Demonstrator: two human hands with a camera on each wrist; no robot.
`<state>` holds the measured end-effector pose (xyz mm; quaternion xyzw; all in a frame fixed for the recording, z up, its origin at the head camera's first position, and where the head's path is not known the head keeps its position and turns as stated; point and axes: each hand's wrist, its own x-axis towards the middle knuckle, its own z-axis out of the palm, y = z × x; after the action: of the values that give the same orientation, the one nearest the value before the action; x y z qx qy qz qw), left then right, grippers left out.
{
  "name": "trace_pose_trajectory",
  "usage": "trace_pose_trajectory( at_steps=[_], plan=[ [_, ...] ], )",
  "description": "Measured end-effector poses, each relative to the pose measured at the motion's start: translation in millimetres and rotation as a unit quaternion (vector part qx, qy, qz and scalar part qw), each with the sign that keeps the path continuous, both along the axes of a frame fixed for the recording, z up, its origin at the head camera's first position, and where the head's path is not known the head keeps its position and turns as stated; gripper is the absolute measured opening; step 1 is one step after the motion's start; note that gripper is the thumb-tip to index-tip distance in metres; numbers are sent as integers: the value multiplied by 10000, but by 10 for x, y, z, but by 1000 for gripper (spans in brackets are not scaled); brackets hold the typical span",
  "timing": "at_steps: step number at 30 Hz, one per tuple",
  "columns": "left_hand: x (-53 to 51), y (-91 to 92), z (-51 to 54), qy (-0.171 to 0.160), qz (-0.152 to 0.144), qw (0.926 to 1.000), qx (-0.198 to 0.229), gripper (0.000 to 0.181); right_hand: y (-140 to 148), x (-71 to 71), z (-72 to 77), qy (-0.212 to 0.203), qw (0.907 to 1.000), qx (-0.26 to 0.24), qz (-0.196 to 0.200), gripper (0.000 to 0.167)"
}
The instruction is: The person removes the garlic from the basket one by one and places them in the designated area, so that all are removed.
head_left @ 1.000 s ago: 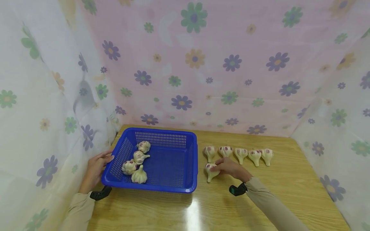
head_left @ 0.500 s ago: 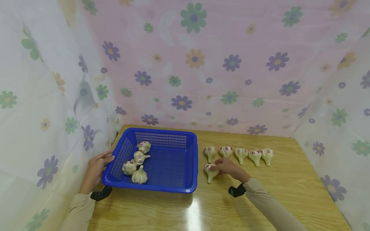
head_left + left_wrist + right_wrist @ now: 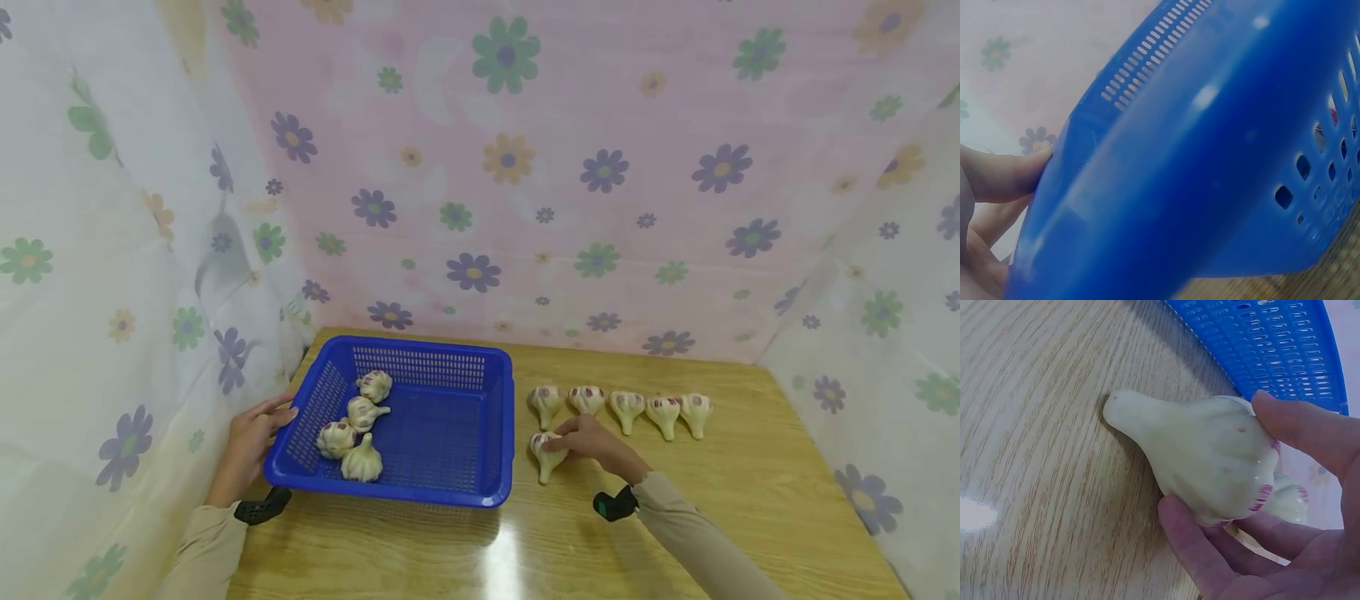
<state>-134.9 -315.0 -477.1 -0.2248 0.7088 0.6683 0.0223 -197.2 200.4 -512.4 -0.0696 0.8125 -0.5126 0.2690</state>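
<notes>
My right hand (image 3: 596, 442) pinches a garlic bulb (image 3: 546, 458) on the table, thumb on one side and fingers on the other. In the right wrist view this bulb (image 3: 1204, 450) is pale with purple streaks, and its stem points away from the palm. At the left end of a blue plastic basket (image 3: 427, 497), my left hand (image 3: 251, 437) grips the rim. The left wrist view has the thumb (image 3: 1010, 175) against the basket's edge (image 3: 1166, 150), other fingers partly hidden behind it. Several garlic bulbs (image 3: 362, 461) lie in the basket's left part.
Behind the right hand, a row of several garlic bulbs (image 3: 626, 408) lies on the wooden table (image 3: 720, 508), stems toward me. A flowered pink curtain (image 3: 555, 192) closes off the back, and white flowered cloth (image 3: 150, 333) hangs at both sides.
The head view has tilted slightly, so everything sits a little lower in it. Both hands keep their holds on the basket and the garlic bulb, almost unmoved.
</notes>
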Motion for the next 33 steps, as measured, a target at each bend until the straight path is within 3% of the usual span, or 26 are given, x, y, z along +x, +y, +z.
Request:
trace_pose_trajectory(
  at_steps=[7,11,23,33],
  plan=[
    [23,-22,-13,41,23,10000,-21,56,0,4,3,32,9999,-83,117,35],
    [33,-18,-5,81,-29,10000,-21,56,10,4,0,126,9998,-31,148,43],
    [-10,2,-8,0,28,10000,6,55,-9,43,35,82,9999,53,55,56],
    [-6,1,-22,35,64,10000,40,54,-29,84,88,33,10000,80,-9,49]
  ],
)
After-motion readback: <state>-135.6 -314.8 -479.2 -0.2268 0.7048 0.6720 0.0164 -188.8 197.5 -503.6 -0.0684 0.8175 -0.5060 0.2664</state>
